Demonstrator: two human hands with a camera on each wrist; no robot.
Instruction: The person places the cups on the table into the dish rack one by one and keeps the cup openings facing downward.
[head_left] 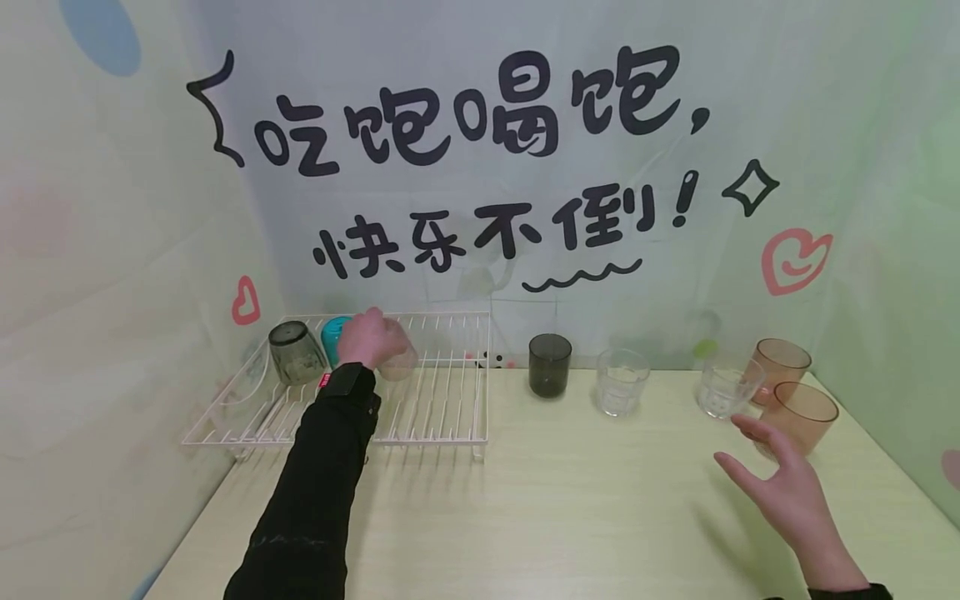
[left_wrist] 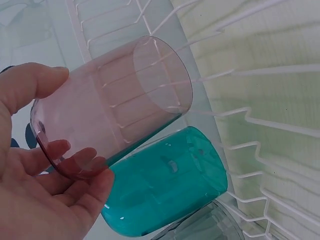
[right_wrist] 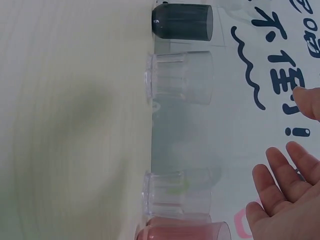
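Note:
My left hand (head_left: 369, 337) grips a pale pink clear cup (left_wrist: 120, 95) by its base end, thumb on one side and fingers on the other. The cup tilts mouth-down over the white wire rack (head_left: 450, 440). Right beside it in the rack is a turquoise cup (left_wrist: 167, 182), partly covered by my hand in the head view. My right hand (head_left: 795, 492) is held over the table's right side, thumb and fingers spread, with nothing in it. Nearest to it is an amber-pink cup (head_left: 806, 412), with a second amber-pink cup (head_left: 782, 357) behind.
A smoky grey cup (head_left: 296, 354) leans upside down at the rack's left. Along the back of the table (head_left: 570, 500) stand a dark grey cup (head_left: 550, 367), a clear glass (head_left: 621, 383) and another clear glass (head_left: 723, 392). A printed cloth (head_left: 480, 183) hangs behind.

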